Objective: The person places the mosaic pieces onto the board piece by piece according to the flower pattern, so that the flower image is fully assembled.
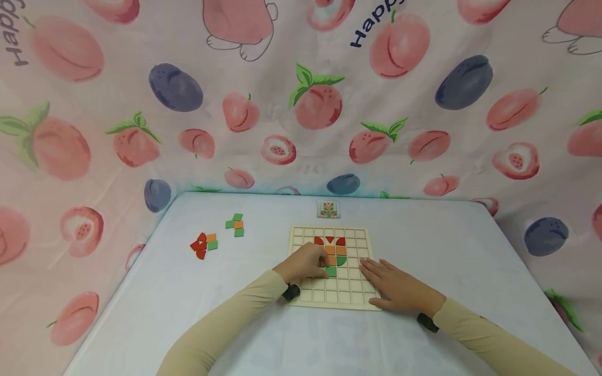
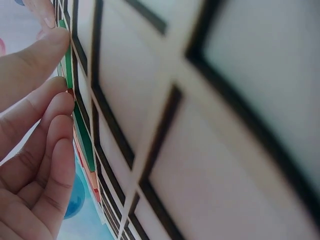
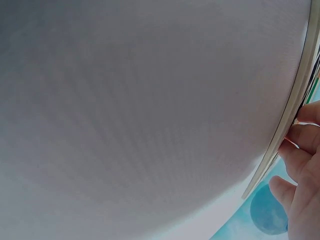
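A pale wooden grid board (image 1: 324, 299) lies on the white table, with red, orange and green pieces set in its upper middle cells. Over the board, my left hand (image 1: 305, 261) has thumb and index finger at opposite edges of a green square tile (image 1: 331, 271), pinching it. The left wrist view shows that green tile (image 2: 67, 55) edge-on between those fingertips, with another green piece (image 2: 84, 135) beyond it. To the right of the tile's row above sits a green quarter-circle piece (image 1: 341, 260). My right hand (image 1: 402, 286) rests with extended fingers on the board's right edge.
Left of the board lie loose red pieces (image 1: 200, 245) beside an orange square (image 1: 211, 237) and a green square (image 1: 212, 245). Farther back is a small cluster of green tiles around an orange tile (image 1: 239, 225). A small pattern card (image 1: 328, 209) lies behind the board.
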Tool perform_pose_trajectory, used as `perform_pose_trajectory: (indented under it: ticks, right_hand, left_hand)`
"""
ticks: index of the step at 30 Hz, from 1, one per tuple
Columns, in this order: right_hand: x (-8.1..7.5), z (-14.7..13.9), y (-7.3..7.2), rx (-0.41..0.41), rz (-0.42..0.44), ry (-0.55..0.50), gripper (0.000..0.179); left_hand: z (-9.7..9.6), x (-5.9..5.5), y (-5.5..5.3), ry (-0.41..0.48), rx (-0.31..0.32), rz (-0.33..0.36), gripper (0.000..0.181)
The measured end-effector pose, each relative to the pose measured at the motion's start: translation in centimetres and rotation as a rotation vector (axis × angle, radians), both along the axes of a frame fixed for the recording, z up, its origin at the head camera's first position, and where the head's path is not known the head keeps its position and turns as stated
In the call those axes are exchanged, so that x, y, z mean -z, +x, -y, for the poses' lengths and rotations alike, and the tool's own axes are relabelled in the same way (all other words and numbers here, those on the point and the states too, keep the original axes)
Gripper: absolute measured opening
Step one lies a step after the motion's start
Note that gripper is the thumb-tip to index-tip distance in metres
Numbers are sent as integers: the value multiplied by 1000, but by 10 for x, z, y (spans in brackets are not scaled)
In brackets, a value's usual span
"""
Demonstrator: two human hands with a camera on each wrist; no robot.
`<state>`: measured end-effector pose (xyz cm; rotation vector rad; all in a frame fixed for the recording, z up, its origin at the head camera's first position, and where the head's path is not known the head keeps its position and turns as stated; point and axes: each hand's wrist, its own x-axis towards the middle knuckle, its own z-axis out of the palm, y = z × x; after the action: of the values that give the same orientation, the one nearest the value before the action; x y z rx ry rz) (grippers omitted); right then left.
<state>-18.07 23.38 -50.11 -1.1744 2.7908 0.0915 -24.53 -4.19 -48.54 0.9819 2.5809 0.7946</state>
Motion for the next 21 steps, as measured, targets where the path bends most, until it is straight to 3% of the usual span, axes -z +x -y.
perform_pose_trajectory:
  ticks: [7,12,17,21]
  right_hand:
    - [-1,0,0,-3,-12,4,77]
    - [0,-1,1,-7,-21,2,77]
    - [1,-1,0,-8,-20,4,78]
    - [1,-1,0,-3,-12,5,78]
  left_hand:
    - [-2,-2,1,-13,-21,3,13]
    - [2,0,-1,28,-24,25,13]
    - [21,1,-10,103,-37,89,15]
    - [47,-8,-17,178,-52,121,22]
